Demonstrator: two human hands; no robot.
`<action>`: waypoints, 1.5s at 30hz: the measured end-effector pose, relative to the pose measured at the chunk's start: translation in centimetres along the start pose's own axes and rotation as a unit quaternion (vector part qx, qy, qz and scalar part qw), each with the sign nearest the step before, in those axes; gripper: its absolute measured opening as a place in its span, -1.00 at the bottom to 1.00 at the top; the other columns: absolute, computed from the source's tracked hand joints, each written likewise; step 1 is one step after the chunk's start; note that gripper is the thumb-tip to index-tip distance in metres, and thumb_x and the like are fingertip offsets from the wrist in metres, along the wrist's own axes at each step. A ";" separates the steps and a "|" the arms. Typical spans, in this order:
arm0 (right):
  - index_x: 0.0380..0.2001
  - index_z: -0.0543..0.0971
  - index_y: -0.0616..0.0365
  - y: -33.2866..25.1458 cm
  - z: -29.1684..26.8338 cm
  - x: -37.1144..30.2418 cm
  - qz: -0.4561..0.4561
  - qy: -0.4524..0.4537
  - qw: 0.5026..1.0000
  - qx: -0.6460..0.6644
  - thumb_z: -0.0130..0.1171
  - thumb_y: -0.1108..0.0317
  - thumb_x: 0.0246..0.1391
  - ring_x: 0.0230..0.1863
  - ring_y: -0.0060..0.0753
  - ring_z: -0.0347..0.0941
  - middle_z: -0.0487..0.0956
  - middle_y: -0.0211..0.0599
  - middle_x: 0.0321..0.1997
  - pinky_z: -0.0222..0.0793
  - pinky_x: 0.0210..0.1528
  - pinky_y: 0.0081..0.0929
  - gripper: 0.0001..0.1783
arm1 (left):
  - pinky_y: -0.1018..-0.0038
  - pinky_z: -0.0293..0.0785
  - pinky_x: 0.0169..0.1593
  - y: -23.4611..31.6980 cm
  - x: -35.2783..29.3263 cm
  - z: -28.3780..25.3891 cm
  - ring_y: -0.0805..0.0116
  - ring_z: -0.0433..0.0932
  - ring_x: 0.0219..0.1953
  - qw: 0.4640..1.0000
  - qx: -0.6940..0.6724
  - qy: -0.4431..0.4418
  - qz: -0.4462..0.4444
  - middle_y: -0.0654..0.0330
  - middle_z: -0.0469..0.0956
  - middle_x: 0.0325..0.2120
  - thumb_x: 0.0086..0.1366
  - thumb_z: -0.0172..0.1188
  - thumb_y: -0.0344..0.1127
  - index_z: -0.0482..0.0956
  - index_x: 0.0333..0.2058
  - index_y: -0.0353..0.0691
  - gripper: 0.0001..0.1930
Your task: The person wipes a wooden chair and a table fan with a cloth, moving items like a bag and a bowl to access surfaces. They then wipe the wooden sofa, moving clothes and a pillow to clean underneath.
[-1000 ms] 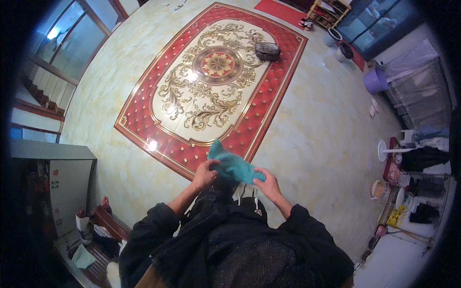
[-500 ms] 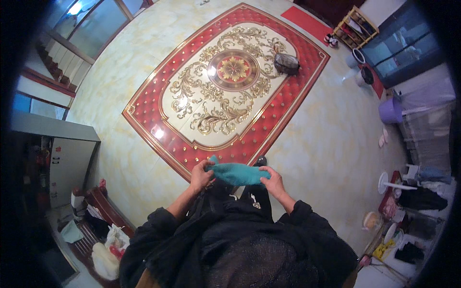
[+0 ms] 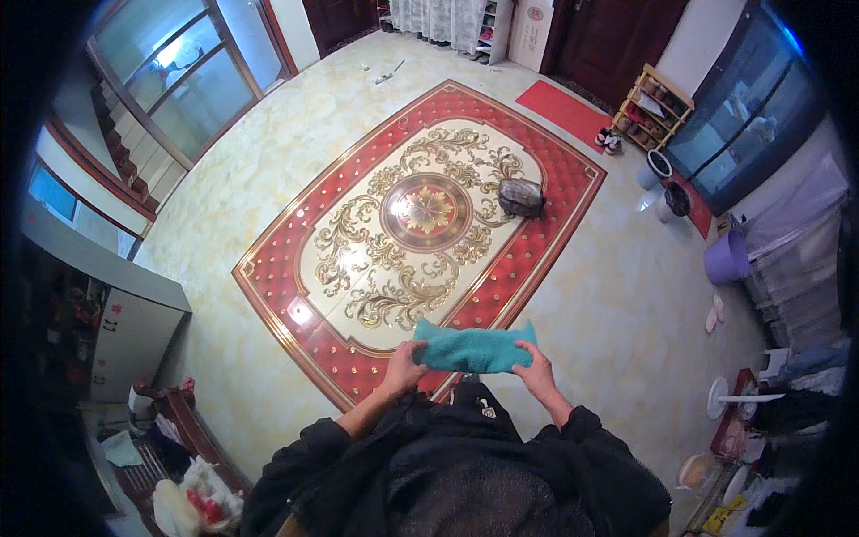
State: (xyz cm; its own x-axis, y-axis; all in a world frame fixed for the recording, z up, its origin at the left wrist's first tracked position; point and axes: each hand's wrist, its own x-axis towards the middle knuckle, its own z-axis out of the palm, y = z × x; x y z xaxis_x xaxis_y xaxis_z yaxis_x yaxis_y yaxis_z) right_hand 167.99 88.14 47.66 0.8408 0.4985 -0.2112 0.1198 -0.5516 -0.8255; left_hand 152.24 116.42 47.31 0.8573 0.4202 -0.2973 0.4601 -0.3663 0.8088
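1 teal cloth (image 3: 474,350) | pinched at ends by L hand (image 3: 405,367) + R hand (image 3: 539,372) | held over near corner of red-gold floor panel (image 3: 426,212) | prob. light, soft, limp; best grip @ 2 short ends

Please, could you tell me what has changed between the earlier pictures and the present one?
The teal cloth, earlier bunched and slanting down to the right, is now spread nearly level between the left hand and right hand. The view has tilted up, bringing in the white curtain. Both hands kept hold of the cloth; the dark bag stayed on the patterned rug.
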 end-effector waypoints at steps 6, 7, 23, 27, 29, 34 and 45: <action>0.11 0.46 0.02 2.1 -2.3 1.6 0.020 -0.080 0.996 0.015 0.25 0.45 -0.18 0.03 -0.11 0.55 0.60 -0.07 -0.03 0.43 0.06 -0.32 -0.36 | 0.25 0.43 0.09 2.2 0.8 3.1 -0.02 0.48 -0.02 0.999 0.028 0.042 0.017 -0.05 0.46 -0.12 -0.10 0.23 -0.48 0.46 0.08 -0.24 -0.37; 0.11 0.46 0.01 1.9 -2.5 2.0 0.032 -0.097 0.995 0.017 0.24 0.45 -0.18 0.02 -0.11 0.55 0.60 -0.06 -0.03 0.43 0.06 -0.32 -0.35 | 0.25 0.43 0.10 3.0 0.8 3.3 -0.02 0.47 -0.01 0.999 0.026 0.047 0.005 -0.05 0.46 -0.12 -0.10 0.22 -0.49 0.46 0.08 -0.24 -0.37; 0.17 0.44 -0.06 1.8 -5.4 15.3 0.018 -0.141 0.989 -0.029 0.19 0.48 -0.16 0.07 0.02 0.51 0.56 0.01 0.04 0.41 0.10 -0.27 -0.31 | 0.18 0.39 0.13 4.0 12.6 5.2 -0.10 0.44 0.03 0.996 0.023 0.047 -0.077 -0.10 0.45 -0.10 -0.05 0.15 -0.52 0.48 0.04 -0.25 -0.44; 0.16 0.44 -0.05 0.4 -7.2 20.1 0.032 -0.152 0.986 -0.056 0.20 0.48 -0.16 0.07 0.00 0.51 0.56 0.00 0.04 0.41 0.10 -0.28 -0.31 | 0.22 0.40 0.12 5.5 17.3 4.6 -0.09 0.45 0.02 0.995 0.017 0.051 -0.078 -0.09 0.45 -0.11 -0.07 0.18 -0.51 0.47 0.04 -0.26 -0.43; 0.16 0.44 -0.04 -0.3 -7.4 23.2 0.023 -0.149 0.987 -0.061 0.20 0.48 -0.16 0.07 0.00 0.51 0.57 0.00 0.03 0.41 0.10 -0.28 -0.32 | 0.23 0.40 0.12 5.2 19.3 3.7 -0.08 0.45 0.00 0.996 0.015 0.059 -0.066 -0.08 0.44 -0.12 -0.09 0.21 -0.51 0.46 0.04 -0.27 -0.42; 0.15 0.43 0.02 -2.0 -6.7 29.5 -0.019 -0.149 0.987 -0.052 0.20 0.49 -0.15 0.05 0.02 0.52 0.58 -0.01 0.00 0.40 0.10 -0.27 -0.33 | 0.14 0.40 0.09 7.6 22.7 0.7 -0.16 0.43 0.01 0.993 0.028 0.059 -0.095 -0.11 0.41 -0.09 -0.03 0.09 -0.55 0.43 0.05 -0.25 -0.44; -0.01 0.54 0.22 -8.4 -3.7 40.3 -0.092 -0.174 0.980 0.022 0.17 0.63 -0.03 -0.09 -0.51 0.53 0.62 -0.34 -0.08 0.44 0.01 -0.50 -0.57 | 0.18 0.44 -0.02 2.9 26.0 -5.3 -0.10 0.49 -0.13 0.948 0.049 0.314 -0.011 -0.04 0.47 -0.24 -0.01 0.15 -0.64 0.53 -0.08 -0.23 -0.56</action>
State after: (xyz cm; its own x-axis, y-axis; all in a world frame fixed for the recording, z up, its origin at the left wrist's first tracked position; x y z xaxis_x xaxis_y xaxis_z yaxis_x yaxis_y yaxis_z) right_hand 202.85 110.42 47.98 0.5746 0.7892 -0.2169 0.2222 -0.4055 -0.8867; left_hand 174.62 130.71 44.59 0.5554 0.8284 0.0725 0.5219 -0.4151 0.7452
